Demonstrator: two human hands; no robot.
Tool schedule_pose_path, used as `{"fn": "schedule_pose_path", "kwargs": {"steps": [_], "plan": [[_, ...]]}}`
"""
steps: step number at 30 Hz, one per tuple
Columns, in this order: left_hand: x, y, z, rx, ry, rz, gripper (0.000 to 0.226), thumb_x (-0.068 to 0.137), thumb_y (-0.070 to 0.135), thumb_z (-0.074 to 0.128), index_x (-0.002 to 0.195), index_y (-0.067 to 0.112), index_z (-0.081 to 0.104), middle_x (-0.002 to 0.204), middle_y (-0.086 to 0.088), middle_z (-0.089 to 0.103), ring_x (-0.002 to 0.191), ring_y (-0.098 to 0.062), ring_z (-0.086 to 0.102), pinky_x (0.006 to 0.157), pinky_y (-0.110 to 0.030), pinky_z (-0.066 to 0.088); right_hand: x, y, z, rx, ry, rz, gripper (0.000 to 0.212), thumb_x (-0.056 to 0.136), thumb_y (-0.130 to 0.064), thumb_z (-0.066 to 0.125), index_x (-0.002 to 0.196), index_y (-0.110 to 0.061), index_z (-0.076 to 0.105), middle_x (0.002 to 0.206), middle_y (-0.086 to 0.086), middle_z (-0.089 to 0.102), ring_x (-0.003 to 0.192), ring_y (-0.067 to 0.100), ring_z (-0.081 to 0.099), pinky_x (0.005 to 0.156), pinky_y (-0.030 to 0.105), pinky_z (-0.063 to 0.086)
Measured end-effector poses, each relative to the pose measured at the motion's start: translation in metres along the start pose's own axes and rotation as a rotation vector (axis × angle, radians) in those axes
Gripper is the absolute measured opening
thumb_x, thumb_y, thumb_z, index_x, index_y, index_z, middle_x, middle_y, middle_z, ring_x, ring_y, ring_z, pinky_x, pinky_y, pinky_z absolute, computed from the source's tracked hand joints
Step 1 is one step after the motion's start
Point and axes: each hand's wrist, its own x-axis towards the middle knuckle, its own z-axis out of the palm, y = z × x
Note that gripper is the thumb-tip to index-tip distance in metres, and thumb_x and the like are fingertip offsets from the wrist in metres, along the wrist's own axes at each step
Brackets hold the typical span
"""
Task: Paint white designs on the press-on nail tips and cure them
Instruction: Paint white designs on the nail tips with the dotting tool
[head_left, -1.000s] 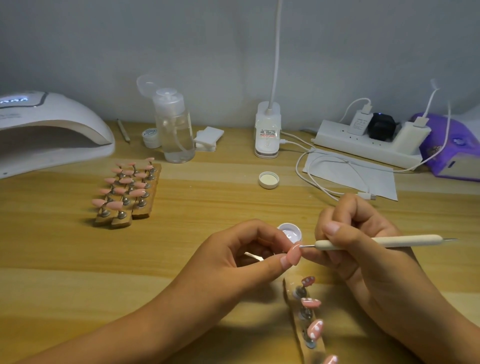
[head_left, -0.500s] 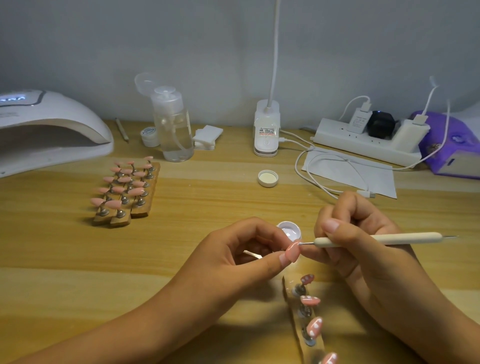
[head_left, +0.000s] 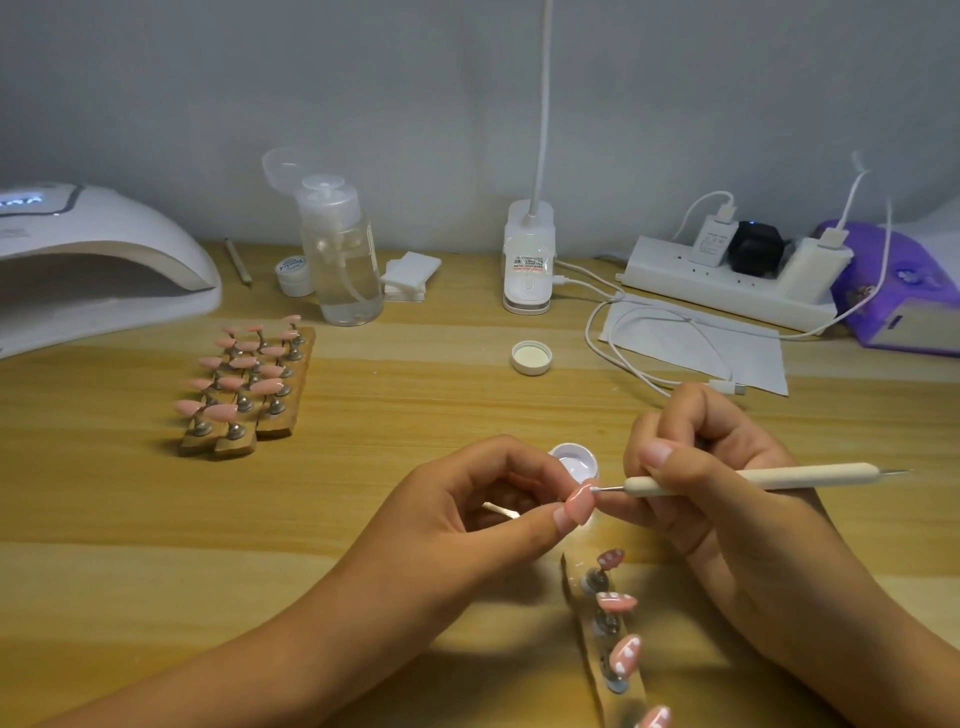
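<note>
**Fine point meets pink nail**

The left hand (head_left: 467, 514) has its grip pinched tight on one glossy pink nail tip (head_left: 579, 506), thumb and forefinger clamped on it just above the counter (head_left: 415, 405), right in front of the small open paint pot (head_left: 574, 460). The right hand (head_left: 717, 499) has its grip closed round a cream dotting tool (head_left: 753, 475). Its metal point touches the tip's upper edge, where a dab of white shows. Nearer the person, a wooden strip (head_left: 584, 613) carries pink tips with white marks. Plain pink ones sit on stands (head_left: 249, 384) to the left, near the white lamp (head_left: 98, 265).
</note>
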Motion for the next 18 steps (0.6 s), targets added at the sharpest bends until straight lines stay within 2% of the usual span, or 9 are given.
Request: {"fn": "schedule_pose_path", "kwargs": {"steps": [13,15,18], "plan": [[-0.0003,0.0008,0.0008,-0.001,0.004,-0.003,0.016,0.075,0.037,0.073,0.084,0.024,0.072,0.08,0.01,0.067,0.074,-0.002,0.058,0.066,-0.012,0.044,0.0001,-0.0008,0.0011,0.047,0.028,0.012,0.018,0.073,-0.008,0.06,0.058,-0.016,0.053,0.06,0.001,0.049,0.053,0.008,0.057,0.058,0.027,0.057],[-0.0004,0.001,0.0012,0.001,0.006,-0.001,0.014,0.076,0.036,0.074,0.083,0.024,0.071,0.079,0.011,0.067,0.073,-0.001,0.058,0.065,-0.011,0.044,0.0002,-0.0016,0.0003,0.048,0.022,0.006,0.018,0.074,-0.013,0.062,0.059,-0.017,0.053,0.058,0.001,0.047,0.051,0.008,0.055,0.058,0.029,0.057],[-0.0005,0.0013,0.001,-0.007,0.015,-0.017,0.014,0.077,0.034,0.074,0.084,0.023,0.072,0.08,0.011,0.067,0.073,0.0,0.058,0.065,-0.011,0.044,0.0008,-0.0014,-0.0031,0.009,0.025,-0.028,0.022,0.075,-0.029,0.072,0.065,-0.017,0.055,0.057,-0.002,0.046,0.05,0.009,0.046,0.066,0.03,0.057]]}}
